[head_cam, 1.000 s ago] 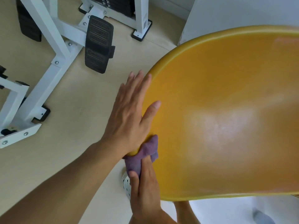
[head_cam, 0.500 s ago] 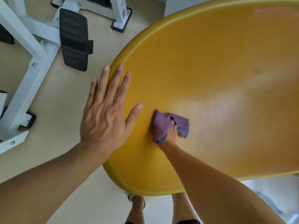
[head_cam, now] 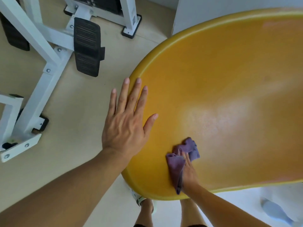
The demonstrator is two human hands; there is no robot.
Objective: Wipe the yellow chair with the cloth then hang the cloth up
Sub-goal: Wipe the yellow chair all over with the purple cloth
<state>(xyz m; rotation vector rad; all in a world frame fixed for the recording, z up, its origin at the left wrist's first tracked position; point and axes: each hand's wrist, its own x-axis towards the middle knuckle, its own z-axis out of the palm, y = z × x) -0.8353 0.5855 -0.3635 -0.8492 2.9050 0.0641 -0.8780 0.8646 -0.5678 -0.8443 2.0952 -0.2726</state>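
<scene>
chair (head_cam: pixel 229 89): we see the yellow seat from above
cloth (head_cam: pixel 182 161): bunched on the seat's near part, under our right fingers
right hand (head_cam: pixel 188 172): presses the cloth; grip probably loose, fingers mostly hidden
left hand (head_cam: pixel 126 126): flat, fingers spread, on the seat's left rim

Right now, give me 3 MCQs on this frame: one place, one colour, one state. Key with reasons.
1. Where does the cloth lie?
A. on the floor
B. on the chair seat near its front edge
C. on the white frame

2. What colour is the cloth?
A. purple
B. green
C. white

3. How is the left hand?
A. clenched in a fist
B. gripping the cloth
C. flat, fingers straight, on the chair's rim

Key: B, the cloth sits on the yellow chair under the right hand; A, it is plainly purple; C, the fingers lie spread over the left rim.
</scene>
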